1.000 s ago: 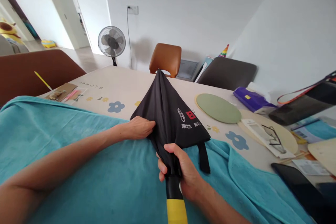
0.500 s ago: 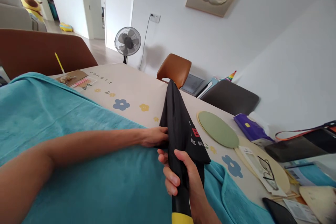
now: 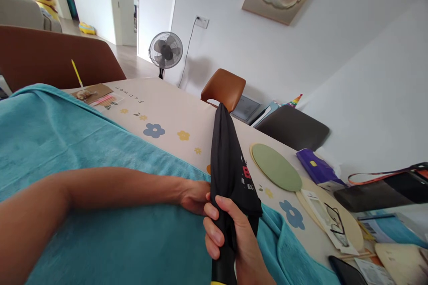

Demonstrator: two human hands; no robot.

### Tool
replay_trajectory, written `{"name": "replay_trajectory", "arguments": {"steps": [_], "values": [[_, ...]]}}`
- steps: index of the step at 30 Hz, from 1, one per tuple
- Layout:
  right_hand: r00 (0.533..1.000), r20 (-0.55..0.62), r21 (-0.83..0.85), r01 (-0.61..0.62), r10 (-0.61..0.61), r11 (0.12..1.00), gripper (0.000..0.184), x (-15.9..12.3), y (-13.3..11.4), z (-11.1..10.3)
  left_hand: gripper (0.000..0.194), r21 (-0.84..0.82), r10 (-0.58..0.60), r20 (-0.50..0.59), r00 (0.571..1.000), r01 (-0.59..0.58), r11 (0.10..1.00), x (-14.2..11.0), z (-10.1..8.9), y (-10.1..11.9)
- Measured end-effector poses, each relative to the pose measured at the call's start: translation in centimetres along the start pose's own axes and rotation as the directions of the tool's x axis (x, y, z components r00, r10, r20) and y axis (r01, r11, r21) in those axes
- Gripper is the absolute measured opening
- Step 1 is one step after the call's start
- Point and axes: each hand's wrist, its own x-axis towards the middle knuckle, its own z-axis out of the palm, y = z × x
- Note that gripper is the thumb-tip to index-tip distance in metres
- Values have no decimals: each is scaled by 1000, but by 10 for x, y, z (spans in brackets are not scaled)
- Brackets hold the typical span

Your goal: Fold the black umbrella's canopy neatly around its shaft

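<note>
Fingers (image 3: pixel 214 234) of the right hand (image 3: pixel 243 231) are wrapped tightly around the neck of a black fabric umbrella (image 3: pixel 222 164), while those of the left hand (image 3: pixel 195 195) are hidden behind it, so their spread cannot be told. The umbrella is held over a teal plush cloth (image 3: pixel 133 240) on the pale flower-printed tabletop (image 3: pixel 160 98), tip pointed to twelve o'clock, handle to six. By judgement, its canopy is mostly gathered into lengthwise folds; a white-and-red-printed panel (image 3: pixel 246 193), loose toward four o'clock and seemingly unbound, is not yet gathered in. Around the umbrella can be counted one grey round fan (image 3: pixel 166 50) at eleven, one green oval placemat (image 3: pixel 277 167) and one purple soft packet (image 3: pixel 316 167) at three, two blue printed flowers (image 3: pixel 154 131) at ten and four, and three chair backs (image 3: pixel 60 60): red-brown at ten, tan at twelve, dark grey at two.
</note>
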Motion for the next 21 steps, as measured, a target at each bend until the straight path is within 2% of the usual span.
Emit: {"name": "replay_trajectory", "arguments": {"steps": [1,2,3,4,6,8,9,11,13,14,15,16,17,19,21], "values": [[1000,-4,8,13,-13,1000,18,3,2,-2,23,-229,-23,116,993,49,972,-9,-5,0],[1000,1,3,3,-3,1000,18,8,4,-4,20,-421,-34,225,974,129,898,-19,-11,0],[1000,12,-3,-8,8,1000,19,13,6,-6,14,-507,-30,299,954,186,841,-29,-19,-1],[999,20,-31,-47,47,998,21,18,9,-8,10,-496,-54,358,932,239,835,-38,-29,0],[998,26,-59,-58,59,997,23,27,13,-12,16,-342,-165,376,912,303,889,-53,-51,4],[998,44,-51,-48,50,998,22,33,16,-15,18,-96,-277,284,918,314,944,-62,-69,15],[997,57,-42,-44,46,998,22,35,18,-16,19,15,-281,198,939,284,959,-63,-76,24],[996,83,-25,-37,38,999,21,36,19,-17,20,199,-187,-15,982,186,962,-57,-83,47],[994,105,-21,-32,34,999,21,36,19,-18,23,386,-11,-159,987,72,919,-39,-79,71],[993,112,-21,-27,29,999,21,35,19,-19,24,511,89,-190,978,22,859,-27,-73,82],[993,117,-22,-21,23,1000,21,35,19,-19,24,647,204,-196,959,-30,762,-12,-66,89],[992,122,-22,-18,21,1000,21,35,19,-20,24,759,282,-179,943,-50,650,5,-57,95],[992,126,-20,-16,18,1000,20,34,19,-20,25,835,321,-115,940,-84,544,22,-47,98],[990,137,-11,-14,16,1000,20,33,19,-21,24,922,320,87,944,-198,333,57,-27,99],[989,147,-4,-18,18,1000,20,33,20,-21,24,951,225,185,957,-232,206,85,-12,96]]}}
